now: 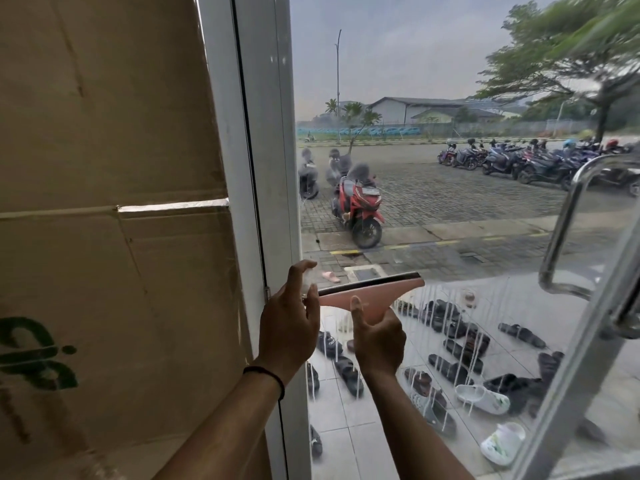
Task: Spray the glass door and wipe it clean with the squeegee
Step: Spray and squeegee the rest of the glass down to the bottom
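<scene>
Pink squeegee (372,292), blade near-horizontal against glass door (450,202), gripped by right hand (377,341); left hand (289,327) holds something unclear.

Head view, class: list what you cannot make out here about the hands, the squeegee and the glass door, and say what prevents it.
- Small clear object in the left hand: mostly covered by the fingers; probably the sprayer, unconfirmed.
- Squeegee handle: hidden inside the right hand.
- Steel door handle: blurred, its lower end cut off by the right edge.
- Green print on the cardboard: cut off by the left edge, unreadable.
- Glass door top: beyond the upper edge.
</scene>
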The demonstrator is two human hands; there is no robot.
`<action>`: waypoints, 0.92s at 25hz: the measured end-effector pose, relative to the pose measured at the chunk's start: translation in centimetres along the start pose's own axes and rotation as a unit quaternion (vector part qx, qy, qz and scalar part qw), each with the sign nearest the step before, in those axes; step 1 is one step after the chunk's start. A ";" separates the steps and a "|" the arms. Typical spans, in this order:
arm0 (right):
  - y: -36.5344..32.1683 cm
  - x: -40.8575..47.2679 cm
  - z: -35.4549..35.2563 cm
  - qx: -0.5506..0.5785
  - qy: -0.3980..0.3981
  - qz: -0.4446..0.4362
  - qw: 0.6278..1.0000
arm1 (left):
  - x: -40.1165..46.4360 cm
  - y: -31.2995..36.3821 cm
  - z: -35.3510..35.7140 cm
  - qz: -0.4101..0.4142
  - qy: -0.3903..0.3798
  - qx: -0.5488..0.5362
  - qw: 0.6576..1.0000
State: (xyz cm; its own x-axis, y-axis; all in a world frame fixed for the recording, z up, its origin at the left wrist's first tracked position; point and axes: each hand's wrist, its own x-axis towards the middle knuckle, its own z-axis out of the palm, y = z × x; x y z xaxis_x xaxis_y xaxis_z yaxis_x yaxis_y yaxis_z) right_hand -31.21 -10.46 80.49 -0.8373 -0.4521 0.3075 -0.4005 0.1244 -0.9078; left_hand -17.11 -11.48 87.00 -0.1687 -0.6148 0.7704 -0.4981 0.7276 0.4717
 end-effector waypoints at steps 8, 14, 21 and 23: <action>-7.9 6.5 -3.1 -0.137 -0.021 -0.321 0.937 | 5.9 3.3 0.1 0.029 0.075 -0.031 0.996; -12.7 10.1 -3.8 -0.167 -0.112 -0.499 0.843 | 8.2 4.5 1.2 0.026 0.103 -0.040 0.994; -15.6 13.1 -3.9 -0.169 -0.133 -0.565 0.796 | 9.0 3.8 1.3 0.004 0.120 -0.033 0.992; -15.4 13.8 -4.4 -0.170 -0.139 -0.573 0.789 | 9.1 3.7 1.3 0.001 0.127 -0.026 0.992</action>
State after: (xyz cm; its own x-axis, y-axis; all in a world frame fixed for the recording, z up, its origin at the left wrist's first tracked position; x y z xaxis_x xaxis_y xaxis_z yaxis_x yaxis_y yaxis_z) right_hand -38.19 -14.76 99.98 0.2434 -0.6104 0.7538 -0.9520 -0.2989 0.0654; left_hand -21.59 -14.82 95.21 0.0545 -0.5219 0.8513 -0.4530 0.7468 0.4869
